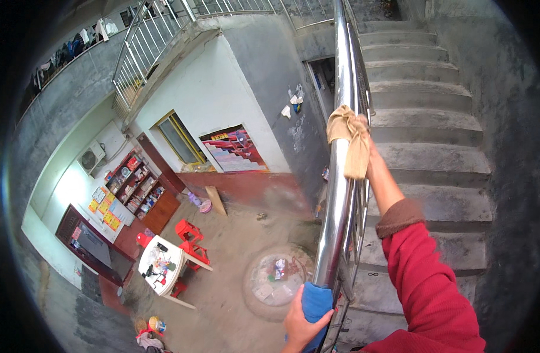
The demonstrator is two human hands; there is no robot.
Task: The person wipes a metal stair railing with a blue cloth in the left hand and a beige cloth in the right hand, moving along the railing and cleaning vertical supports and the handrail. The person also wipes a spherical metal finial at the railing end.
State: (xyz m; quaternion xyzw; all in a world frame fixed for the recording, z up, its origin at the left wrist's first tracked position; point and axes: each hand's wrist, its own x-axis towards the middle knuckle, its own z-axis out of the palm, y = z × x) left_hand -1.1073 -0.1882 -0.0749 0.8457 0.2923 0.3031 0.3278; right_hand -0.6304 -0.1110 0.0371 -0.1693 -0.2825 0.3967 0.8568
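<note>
A polished metal handrail [330, 220] runs up alongside the stairs through the middle of the view. Higher on the rail, my right hand [367, 132] grips a tan cloth [342, 125], which wraps over the tube with one end hanging down. My arm in a red sleeve reaches up to it. Lower down, my left hand [301, 324] presses a blue cloth [316, 302] around the same rail, thumb and fingers on either side. The far sides of both cloths are hidden behind the tube.
Concrete steps [428, 163] climb on the right beside a grey wall [516, 132]. Far below on the left lies a courtyard floor [225, 264] with a white table [166, 289], red plastic stools [189, 230], a shelf cabinet [157, 209] and a round concrete slab [261, 276].
</note>
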